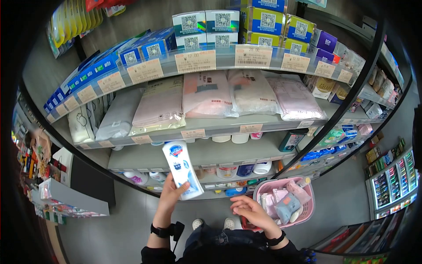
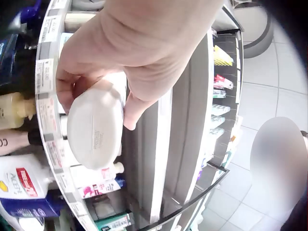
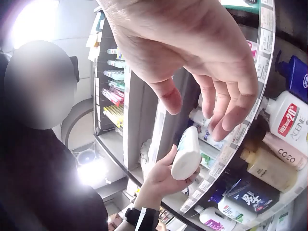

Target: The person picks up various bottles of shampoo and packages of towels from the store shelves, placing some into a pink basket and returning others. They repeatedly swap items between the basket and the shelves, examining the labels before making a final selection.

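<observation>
My left hand [image 1: 170,193] grips a white plastic bottle [image 1: 179,163] with blue print near its lower end, thumb across the front. The bottle stands tilted in front of the lower shelves, its label facing up toward the head view. In the left wrist view the bottle's flat oval base [image 2: 95,130] faces the camera, with the fingers and thumb round its sides. My right hand [image 1: 252,210] hovers to the right of the bottle, between it and the pink basket. Its fingers are loosely bent and hold nothing, as the right wrist view shows too.
A pink basket [image 1: 313,203] with bagged items stands on the floor at right. Above the hands, one shelf holds packed towels [image 1: 206,94] and another holds boxes [image 1: 189,22]. More bottles [image 2: 21,175] line the lower shelf. A black shelf post [image 1: 338,115] slants down near the basket.
</observation>
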Available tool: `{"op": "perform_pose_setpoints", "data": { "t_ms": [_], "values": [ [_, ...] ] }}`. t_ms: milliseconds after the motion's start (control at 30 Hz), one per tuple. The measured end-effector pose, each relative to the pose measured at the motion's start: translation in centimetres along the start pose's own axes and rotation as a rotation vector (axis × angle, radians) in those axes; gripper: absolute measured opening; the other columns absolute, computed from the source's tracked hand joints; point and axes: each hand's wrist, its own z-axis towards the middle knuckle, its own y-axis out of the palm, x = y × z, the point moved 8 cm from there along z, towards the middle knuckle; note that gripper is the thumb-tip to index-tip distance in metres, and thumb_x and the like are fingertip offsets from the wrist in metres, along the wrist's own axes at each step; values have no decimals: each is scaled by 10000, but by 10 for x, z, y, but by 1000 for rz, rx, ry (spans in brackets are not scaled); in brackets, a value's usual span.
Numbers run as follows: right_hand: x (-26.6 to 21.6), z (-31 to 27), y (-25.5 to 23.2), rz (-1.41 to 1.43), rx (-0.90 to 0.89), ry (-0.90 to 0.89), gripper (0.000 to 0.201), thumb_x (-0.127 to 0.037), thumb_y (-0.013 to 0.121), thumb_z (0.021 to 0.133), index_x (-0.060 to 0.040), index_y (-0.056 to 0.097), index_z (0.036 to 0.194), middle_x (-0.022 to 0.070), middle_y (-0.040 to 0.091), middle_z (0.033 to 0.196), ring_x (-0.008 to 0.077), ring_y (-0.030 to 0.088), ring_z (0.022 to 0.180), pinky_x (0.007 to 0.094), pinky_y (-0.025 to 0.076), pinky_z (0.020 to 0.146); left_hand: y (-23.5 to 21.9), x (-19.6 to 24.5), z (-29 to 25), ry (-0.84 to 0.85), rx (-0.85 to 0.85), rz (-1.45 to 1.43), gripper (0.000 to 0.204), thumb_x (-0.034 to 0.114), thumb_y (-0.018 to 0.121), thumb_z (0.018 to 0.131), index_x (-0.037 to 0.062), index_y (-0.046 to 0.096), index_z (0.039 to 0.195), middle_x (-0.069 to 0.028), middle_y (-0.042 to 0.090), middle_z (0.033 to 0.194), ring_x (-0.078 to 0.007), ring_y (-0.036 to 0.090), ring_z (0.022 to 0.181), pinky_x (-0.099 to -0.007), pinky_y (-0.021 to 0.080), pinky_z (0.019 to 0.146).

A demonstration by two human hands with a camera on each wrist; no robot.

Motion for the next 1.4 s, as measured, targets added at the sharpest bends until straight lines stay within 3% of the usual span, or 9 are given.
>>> {"op": "perform_pose_setpoints", "data": {
  "t_ms": [67,100,300,533,733,967,1033,1167,1400],
  "values": [
    [2,-4,-7,65,54,23,385,-89,608,924,-33,502,1290,38,593,1047,99,588,945,241,465,836,-12,16,15,-67,48,3,526,73,693,865,24,422,1313,-76,623,1154,-163,587,1079,-325,470,939],
    [5,-6,-11,72,87,29,373,-97,608,926,-35,513,1281,39,604,1043,101,595,948,243,466,828,-28,14,33,60,34,57,517,84,691,870,13,424,1307,-79,628,1138,-163,584,1079,-317,463,941],
    [3,-17,-31,69,253,6,330,-113,603,931,-37,542,1246,50,646,1021,110,615,885,241,464,792,-62,41,87,143,43,101,487,33,723,819,1,484,1242,-102,642,1110,-173,615,1018,-316,486,888],
    [5,-18,-39,85,337,-45,317,-95,567,937,-24,541,1245,74,664,1035,138,636,878,253,476,759,-91,22,127,119,103,373,479,-53,727,752,-32,511,1178,-129,654,1072,-189,634,967,-328,505,860],
    [9,-17,-44,75,376,-19,312,-89,560,938,-24,544,1242,78,667,1023,137,638,866,254,481,745,-105,3,131,228,43,184,495,-87,733,714,-38,509,1153,-131,637,1108,-194,609,1032,-327,468,928],
    [13,-14,-49,90,374,-33,311,-95,549,941,-25,542,1244,84,667,1016,143,640,867,259,483,750,-112,-7,136,273,103,333,542,-81,739,715,-46,460,1179,-167,572,1202,-223,570,1115,-331,428,988],
    [12,-15,-50,87,381,-25,314,-97,552,940,-25,541,1246,84,667,1015,144,641,868,259,483,750,-91,28,108,481,362,766,615,-16,783,704,-51,411,1193,-174,505,1184,-232,570,1013,-343,451,924],
    [14,-19,-56,131,420,-16,288,-100,593,935,-11,558,1207,50,663,980,127,637,853,245,489,765,-78,27,92,329,514,743,710,106,832,687,-54,353,1186,-141,424,1032,-259,459,868,-350,446,748],
    [19,-26,-65,141,452,13,281,-84,587,934,-5,559,1203,54,659,971,131,638,857,250,494,782,-62,32,104,436,611,828,655,160,777,755,-66,361,1207,-198,426,1072,-338,454,980,-411,439,832]
  ]
}}
